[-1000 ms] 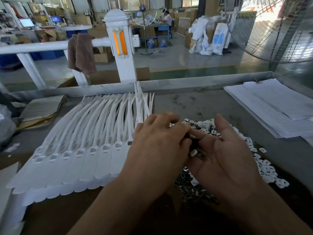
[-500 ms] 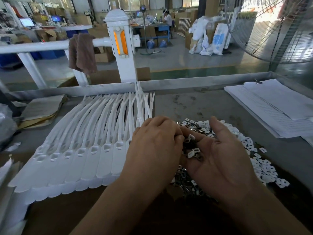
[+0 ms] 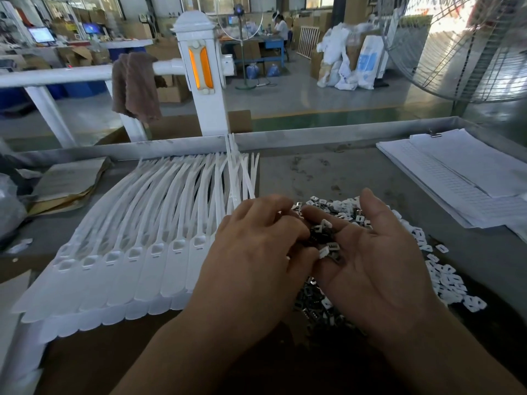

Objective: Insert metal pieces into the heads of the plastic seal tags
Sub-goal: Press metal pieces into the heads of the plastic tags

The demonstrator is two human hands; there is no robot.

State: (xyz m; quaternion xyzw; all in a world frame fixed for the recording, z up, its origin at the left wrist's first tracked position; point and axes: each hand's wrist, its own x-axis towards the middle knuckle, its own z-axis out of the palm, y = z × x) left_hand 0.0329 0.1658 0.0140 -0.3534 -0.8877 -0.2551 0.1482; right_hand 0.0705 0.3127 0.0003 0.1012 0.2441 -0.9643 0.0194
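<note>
On the far left of the tabletop (image 3: 336, 178) lies a flat brown paper packet (image 3: 67, 182); next to it a row of white seal tags (image 3: 137, 252) lies side by side, wide ends near the person and thin tails pointing away to the tabletop's metal rim (image 3: 313, 134); each tag has a small square hole at its head, and I cannot tell if anything is inside the holes; more white tags sit stacked under the row.

The left hand (image 3: 256, 260) comes next, back facing up, fingers curled down and pressed close together; its fingertips reach into the other hand's palm and seem to pinch at the little pieces there, but which piece it grips is hidden.

The right hand (image 3: 379, 266) is spread like a cup, palm up, thumb sticking up; it holds a small heap of metal pieces (image 3: 328, 238), dark and shiny, mixed with a few white bits.

Under and around both hands a big loose pile (image 3: 445, 277) of the same small pieces lies right on the tabletop, shiny ones near the wrists and white ones to the right.

On the far right rests a stack of white paper sheets (image 3: 456, 178) with a clip at the top.
</note>
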